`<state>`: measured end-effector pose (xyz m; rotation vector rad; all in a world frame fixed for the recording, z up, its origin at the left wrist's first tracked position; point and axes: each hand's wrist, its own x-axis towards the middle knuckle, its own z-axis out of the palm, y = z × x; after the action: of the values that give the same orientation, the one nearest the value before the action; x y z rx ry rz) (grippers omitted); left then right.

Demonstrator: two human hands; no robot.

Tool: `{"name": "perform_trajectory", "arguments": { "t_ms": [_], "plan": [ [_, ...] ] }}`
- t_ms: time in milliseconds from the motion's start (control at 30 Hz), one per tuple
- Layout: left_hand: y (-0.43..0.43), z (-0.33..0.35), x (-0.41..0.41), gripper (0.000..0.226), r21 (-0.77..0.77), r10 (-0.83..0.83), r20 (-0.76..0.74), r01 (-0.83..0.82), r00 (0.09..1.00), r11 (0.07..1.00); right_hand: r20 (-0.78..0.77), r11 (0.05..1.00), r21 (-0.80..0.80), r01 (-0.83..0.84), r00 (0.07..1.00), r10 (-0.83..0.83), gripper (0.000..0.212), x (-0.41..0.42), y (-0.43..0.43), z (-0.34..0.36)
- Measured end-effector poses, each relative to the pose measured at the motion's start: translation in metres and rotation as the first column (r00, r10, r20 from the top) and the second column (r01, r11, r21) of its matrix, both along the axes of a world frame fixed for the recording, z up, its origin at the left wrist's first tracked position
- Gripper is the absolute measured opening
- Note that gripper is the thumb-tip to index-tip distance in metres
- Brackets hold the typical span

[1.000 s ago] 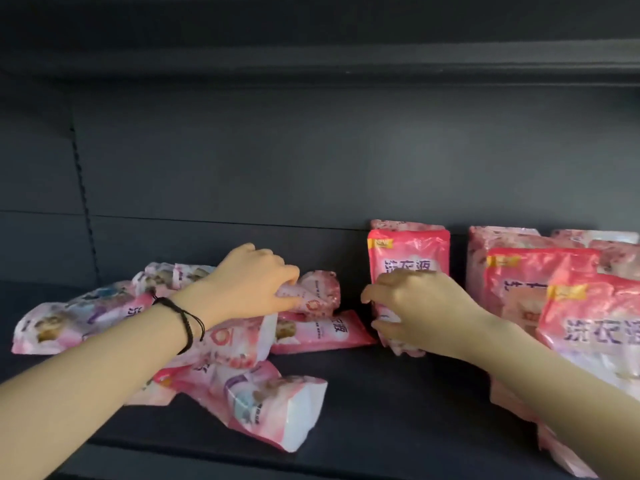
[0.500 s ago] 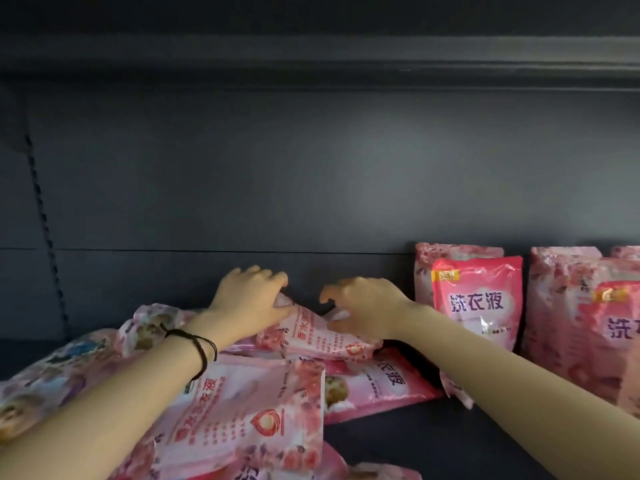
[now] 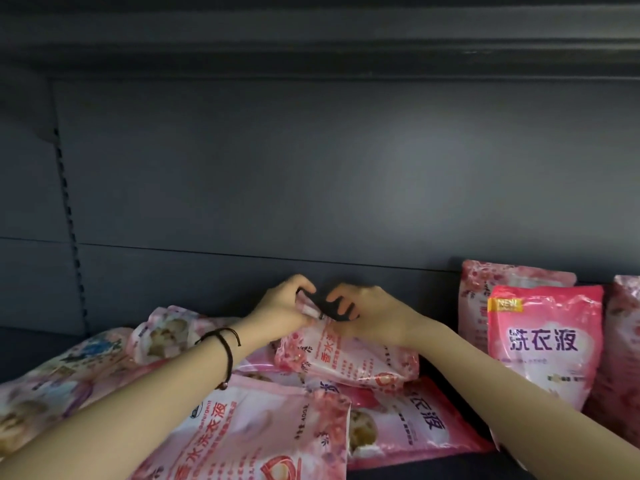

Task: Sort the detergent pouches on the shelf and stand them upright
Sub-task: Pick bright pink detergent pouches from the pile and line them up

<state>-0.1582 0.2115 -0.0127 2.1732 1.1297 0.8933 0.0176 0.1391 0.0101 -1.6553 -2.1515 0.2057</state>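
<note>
A heap of pink detergent pouches lies flat on the dark shelf at the lower left. On top of the heap lies one pink pouch (image 3: pixel 349 355), back side up, its far end lifted. My left hand (image 3: pixel 282 311) pinches that far end, fingers curled round it. Close beside it, my right hand (image 3: pixel 369 315) rests on the same end with curled fingers; its grip is partly hidden. To the right, a pink pouch with a "NEW" tag (image 3: pixel 543 344) stands upright, with another pouch (image 3: pixel 481 289) standing behind it.
More upright pouches (image 3: pixel 623 341) fill the right edge. A large pouch (image 3: pixel 249 438) lies flat in front, another pouch (image 3: pixel 415 424) flat under the held one. The grey back wall (image 3: pixel 311 185) is near; an upper shelf (image 3: pixel 311 50) overhangs.
Both hands have come together at the far end of the top pouch and raised that end. The view has moved closer and a little to the left.
</note>
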Motion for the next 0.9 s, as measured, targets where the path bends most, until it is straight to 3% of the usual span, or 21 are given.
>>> {"name": "perform_trajectory", "arguments": {
  "t_ms": [67,133,233,367,467,533,633,800,900],
  "plan": [
    [-0.006,0.008,0.002,0.046,0.034,-0.089,0.111,0.086,0.990,0.996,-0.076,1.000,0.016,0.011,0.997,-0.010,0.050,0.003,0.001,0.001],
    [-0.016,0.024,0.001,0.048,0.149,-0.198,0.092,0.183,0.976,0.972,-0.155,0.994,0.094,0.050,0.987,-0.035,0.056,0.008,0.002,0.002],
    [-0.030,0.050,0.000,0.046,0.234,-0.343,0.071,0.319,0.937,0.919,-0.431,0.993,0.092,0.077,0.902,-0.030,0.067,0.017,-0.003,0.008],
    [-0.040,0.066,-0.002,0.046,0.174,-0.451,0.080,0.433,0.889,0.884,-0.668,0.997,-0.047,-0.055,0.744,0.009,0.033,0.027,-0.016,0.005],
    [-0.041,0.064,-0.006,0.049,0.198,-0.364,0.066,0.345,0.929,0.917,-0.772,1.000,-0.002,-0.007,0.635,0.003,0.026,0.025,-0.018,-0.006],
    [-0.040,0.062,-0.012,0.052,0.187,-0.275,0.246,0.233,0.929,0.954,-0.818,0.995,0.058,0.080,0.576,0.001,0.017,0.025,-0.018,-0.012],
    [-0.045,0.054,-0.021,0.060,0.081,-0.134,0.551,0.107,0.824,0.991,-0.887,0.979,0.133,0.157,0.460,0.047,0.012,0.027,-0.024,-0.011],
    [-0.074,0.039,-0.004,0.049,-0.085,-0.151,0.572,0.241,0.806,0.967,-0.923,0.946,0.238,0.221,0.356,0.149,0.025,0.013,-0.050,0.006],
    [-0.094,0.046,0.013,0.037,-0.100,-0.086,0.699,0.215,0.710,0.971,-0.938,0.932,0.268,0.245,0.286,0.194,0.028,0.000,-0.070,0.018]
  ]
}}
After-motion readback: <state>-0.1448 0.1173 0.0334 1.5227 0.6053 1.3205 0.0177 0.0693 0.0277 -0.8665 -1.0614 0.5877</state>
